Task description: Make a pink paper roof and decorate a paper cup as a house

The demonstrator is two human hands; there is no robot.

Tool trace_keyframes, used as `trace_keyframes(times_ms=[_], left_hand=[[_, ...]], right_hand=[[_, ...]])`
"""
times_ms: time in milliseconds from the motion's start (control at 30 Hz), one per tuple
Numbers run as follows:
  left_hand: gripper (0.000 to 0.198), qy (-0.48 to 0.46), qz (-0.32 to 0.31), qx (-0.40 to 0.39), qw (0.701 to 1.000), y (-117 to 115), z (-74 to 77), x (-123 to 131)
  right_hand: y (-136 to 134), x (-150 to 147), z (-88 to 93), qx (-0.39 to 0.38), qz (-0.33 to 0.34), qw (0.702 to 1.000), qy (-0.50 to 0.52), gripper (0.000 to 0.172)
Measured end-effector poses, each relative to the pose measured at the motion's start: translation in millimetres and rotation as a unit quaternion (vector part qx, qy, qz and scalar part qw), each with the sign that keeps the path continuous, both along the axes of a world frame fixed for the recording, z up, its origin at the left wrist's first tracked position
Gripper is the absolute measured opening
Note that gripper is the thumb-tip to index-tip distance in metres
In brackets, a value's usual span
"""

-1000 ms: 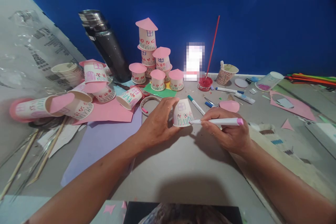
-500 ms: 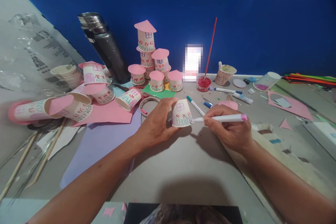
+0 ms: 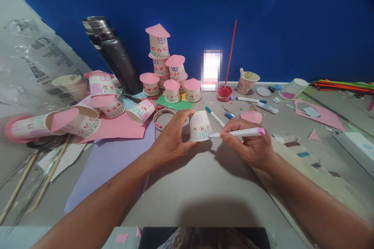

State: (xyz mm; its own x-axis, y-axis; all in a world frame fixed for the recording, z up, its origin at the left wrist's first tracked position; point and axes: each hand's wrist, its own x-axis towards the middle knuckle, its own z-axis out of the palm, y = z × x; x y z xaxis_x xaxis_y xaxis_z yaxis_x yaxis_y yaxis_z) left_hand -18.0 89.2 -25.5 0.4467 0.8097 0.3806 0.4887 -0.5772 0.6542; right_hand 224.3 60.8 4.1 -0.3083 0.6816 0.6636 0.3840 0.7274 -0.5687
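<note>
My left hand [image 3: 172, 136] grips a white paper cup [image 3: 200, 126] from its left side, thumb below and fingers at the top. The cup is upside down and bears a purple window, red flowers and green grass strokes. Closed around a white marker with a pink end [image 3: 248, 132] is my right hand [image 3: 251, 142]. The marker's tip meets the cup near its lower right rim. Behind the right hand lie a pink paper disc [image 3: 251, 116] and a green-capped marker [image 3: 214, 116].
Decorated cups with pink cone roofs [image 3: 159, 46] are stacked at the back, beside a dark thermos [image 3: 113, 58]. More cups [image 3: 76, 120] lie at left. A red pot with a stick [image 3: 224, 93], a brown cup [image 3: 247, 83] and pink paper [image 3: 321, 116] stand or lie to the right.
The view has shifted slightly, so most things sit a little further left. Both hands keep hold of the cup and the marker, whose tip stays at the cup's lower right.
</note>
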Motion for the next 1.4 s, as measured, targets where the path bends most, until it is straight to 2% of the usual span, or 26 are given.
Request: trace_keyframes(times_ms=[233,300,467,567,767,933,1167,1400], left_hand=[[0.073,-0.029,0.000,-0.059,0.998,1.1,3.4,0.2],[0.073,-0.038,-0.006,-0.070,0.997,1.5,3.1,0.4],[0.072,-0.049,-0.015,-0.076,0.996,1.4,1.3,1.3],[0.072,-0.062,-0.021,-0.079,0.995,1.6,-0.3,1.2],[0.078,-0.082,-0.024,-0.097,0.992,3.2,-5.9,-0.4],[0.075,-0.086,-0.025,-0.113,0.990,2.7,-4.7,0.4],[0.078,-0.122,-0.028,-0.119,0.985,4.1,-8.1,-0.8],[0.078,-0.137,-0.034,-0.143,0.980,3.6,-5.3,0.8]], right_hand=[[0.1,8.3,-2.7,-0.019,-0.099,0.994,0.051,0.013],[-0.1,7.8,-2.4,-0.015,-0.089,0.995,0.051,0.013],[-0.4,2.7,-0.4,-0.006,-0.012,0.999,0.038,0.012],[0.1,2.3,0.7,0.003,0.002,1.000,0.019,0.012],[-0.3,2.7,1.8,0.008,-0.013,1.000,0.005,0.012],[-0.8,2.3,1.6,-0.018,-0.019,0.999,0.019,0.013],[-2.0,6.6,1.1,-0.042,-0.112,0.990,0.074,0.015],[-0.9,6.0,6.8,-0.043,-0.045,0.997,0.038,0.014]])
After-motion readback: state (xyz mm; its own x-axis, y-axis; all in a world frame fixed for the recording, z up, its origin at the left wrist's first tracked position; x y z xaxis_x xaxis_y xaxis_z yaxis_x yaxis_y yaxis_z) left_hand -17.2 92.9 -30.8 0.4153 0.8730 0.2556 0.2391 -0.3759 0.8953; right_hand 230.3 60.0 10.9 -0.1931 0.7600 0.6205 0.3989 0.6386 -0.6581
